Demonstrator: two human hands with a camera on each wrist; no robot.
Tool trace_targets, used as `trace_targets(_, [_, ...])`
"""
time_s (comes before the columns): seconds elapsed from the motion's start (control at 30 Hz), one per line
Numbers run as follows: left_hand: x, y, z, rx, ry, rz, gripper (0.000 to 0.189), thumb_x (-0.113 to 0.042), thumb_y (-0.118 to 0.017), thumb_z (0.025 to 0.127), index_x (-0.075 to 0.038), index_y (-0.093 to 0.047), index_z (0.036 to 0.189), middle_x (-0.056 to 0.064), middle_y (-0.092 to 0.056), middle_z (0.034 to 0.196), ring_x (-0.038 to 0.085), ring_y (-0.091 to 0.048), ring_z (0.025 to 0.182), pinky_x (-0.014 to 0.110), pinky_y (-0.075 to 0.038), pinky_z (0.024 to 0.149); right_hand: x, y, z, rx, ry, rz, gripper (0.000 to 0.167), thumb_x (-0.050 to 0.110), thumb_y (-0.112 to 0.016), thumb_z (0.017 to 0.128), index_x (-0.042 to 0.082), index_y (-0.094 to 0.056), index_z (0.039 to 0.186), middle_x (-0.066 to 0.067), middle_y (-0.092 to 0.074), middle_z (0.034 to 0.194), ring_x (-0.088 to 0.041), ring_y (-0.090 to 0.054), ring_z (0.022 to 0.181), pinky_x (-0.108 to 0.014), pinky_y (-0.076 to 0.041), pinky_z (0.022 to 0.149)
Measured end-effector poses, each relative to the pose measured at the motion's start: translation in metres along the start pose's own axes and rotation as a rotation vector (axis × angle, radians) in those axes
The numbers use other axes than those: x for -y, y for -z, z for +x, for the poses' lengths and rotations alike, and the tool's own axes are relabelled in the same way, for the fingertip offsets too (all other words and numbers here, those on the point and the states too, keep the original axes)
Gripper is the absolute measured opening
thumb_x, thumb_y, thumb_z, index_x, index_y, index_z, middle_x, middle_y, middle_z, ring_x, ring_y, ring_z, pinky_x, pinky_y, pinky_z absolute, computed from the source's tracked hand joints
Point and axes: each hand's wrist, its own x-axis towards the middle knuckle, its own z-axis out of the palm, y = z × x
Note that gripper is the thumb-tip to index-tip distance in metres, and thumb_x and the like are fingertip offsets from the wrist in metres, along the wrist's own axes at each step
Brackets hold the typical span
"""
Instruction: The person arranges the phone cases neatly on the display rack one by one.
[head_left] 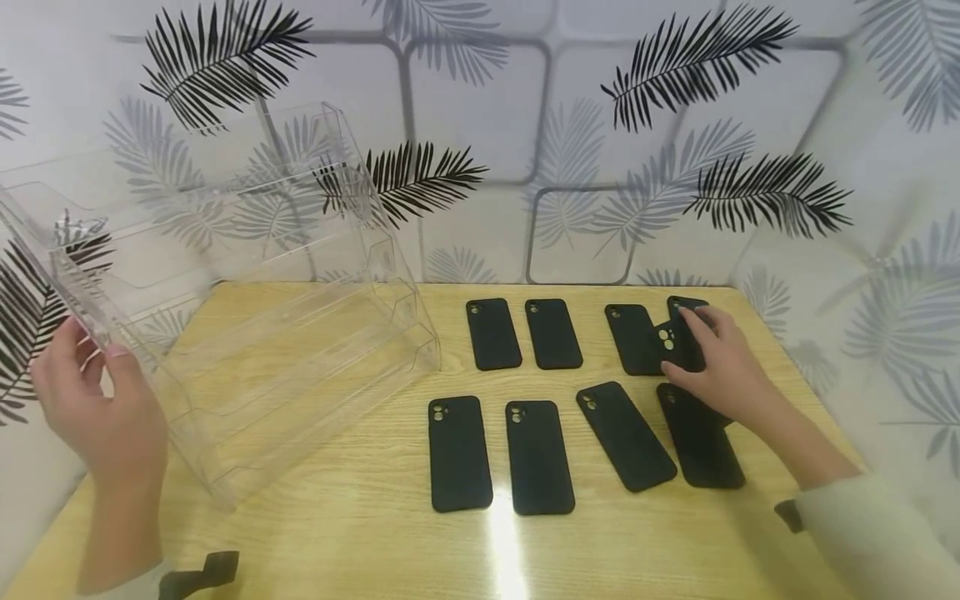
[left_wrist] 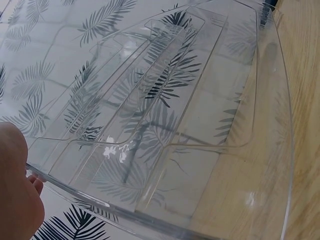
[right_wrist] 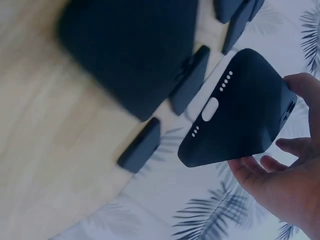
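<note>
On the left, a clear acrylic tiered rack (head_left: 390, 283) stands tilted over the table. My left hand (head_left: 108, 408) grips its near left edge; in the left wrist view, fingertips (left_wrist: 36, 184) curl at the edge of the clear side panel (left_wrist: 225, 165). My right hand (head_left: 723, 367) pinches a black phone case (right_wrist: 240, 112) between thumb and fingers. The right wrist view shows its bottom edge, with an oblong port cutout and small round holes. In the head view the held case overlaps black phone cases lying at the right, partly hidden by hand and wrist.
Several more black phone cases lie in two rough rows on the wooden table (head_left: 337, 533), such as a front-left case (head_left: 460, 454) and a back case (head_left: 492, 333). Behind the table rises a wall covering (head_left: 480, 108) with a leaf pattern.
</note>
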Motion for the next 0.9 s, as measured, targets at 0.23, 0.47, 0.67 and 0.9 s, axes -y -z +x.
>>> trace_targets(0.23, [0.001,-0.002,0.000,-0.015,0.029,-0.003,0.041,0.001,-0.048,0.095,-0.007,-0.063,0.133,-0.013,-0.047,0.114,0.011,-0.056,0.115,0.022,-0.051,0.101,0.033,-0.004,0.016,0.004,0.082,0.000,0.083,0.025,-0.073,0.090,-0.008,-0.031,0.153,-0.033,-0.030,0.153,-0.057,-0.030,0.135,-0.072,-0.031,0.106])
trace_targets(0.47, [0.018,0.003,0.003,0.005,-0.008,-0.004,0.042,-0.002,-0.050,0.096,-0.013,-0.063,0.134,-0.015,-0.048,0.116,0.012,-0.056,0.116,0.023,-0.051,0.101,0.065,-0.010,0.035,-0.020,0.117,-0.008,0.081,0.029,-0.073,0.091,-0.002,-0.033,0.154,-0.026,-0.030,0.156,-0.050,-0.037,0.133,-0.067,-0.040,0.103])
trace_targets(0.67, [0.019,0.004,0.004,-0.007,0.002,0.008,0.042,-0.003,-0.050,0.096,-0.013,-0.063,0.134,-0.014,-0.049,0.117,0.011,-0.056,0.117,0.022,-0.051,0.101,0.102,-0.017,0.057,0.000,0.162,0.004,0.083,0.035,-0.071,0.092,0.004,-0.030,0.158,-0.020,-0.027,0.159,-0.041,-0.039,0.132,-0.061,-0.045,0.102])
trace_targets(0.9, [0.019,0.001,0.003,-0.002,-0.014,0.054,0.043,-0.002,-0.048,0.097,-0.011,-0.061,0.137,-0.017,-0.047,0.118,0.009,-0.055,0.118,0.021,-0.050,0.102,0.149,-0.026,0.081,-0.016,0.244,0.008,0.082,0.039,-0.068,0.094,0.008,-0.030,0.159,-0.018,-0.027,0.159,-0.037,-0.043,0.127,-0.054,-0.049,0.097])
